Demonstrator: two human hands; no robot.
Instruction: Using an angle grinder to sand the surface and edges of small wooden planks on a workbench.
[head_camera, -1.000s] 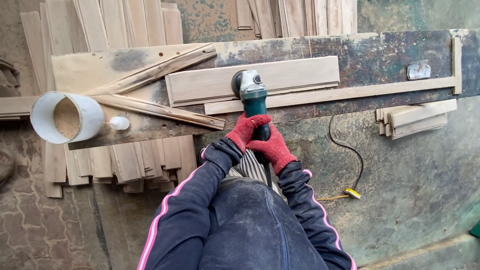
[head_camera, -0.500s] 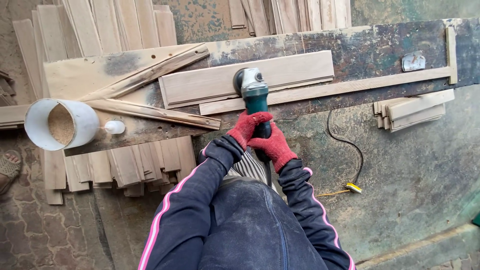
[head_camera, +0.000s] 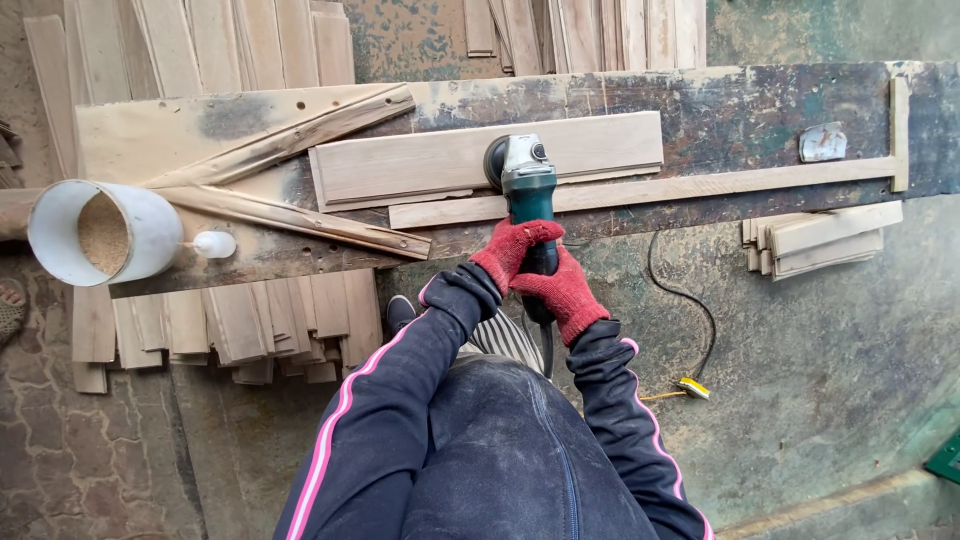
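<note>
Both hands wear red knit gloves and both are clamped around the dark green body of an angle grinder (head_camera: 527, 185). The left hand (head_camera: 513, 252) grips higher up the handle, and the right hand (head_camera: 562, 290) wraps it just behind, the two touching. The grinder's round head sits flat on a pale wooden board (head_camera: 440, 160), toward the board's right half. That board lies lengthwise on a dark, stained workbench (head_camera: 760, 105), and a thin wooden strip (head_camera: 700, 182) runs along the near edge, just beside the board. The grinder's black cord (head_camera: 690, 300) loops down over the floor to the right.

On the left end of the bench a white bucket (head_camera: 150, 225) lies on its side with sawdust inside, a small white knob (head_camera: 214, 244) just beside it. Two rough battens (head_camera: 300, 215) cross there at an angle. A small stack of short boards (head_camera: 820, 240) sits below the bench's right end, and more planks (head_camera: 230, 320) lie piled on the floor to the left.
</note>
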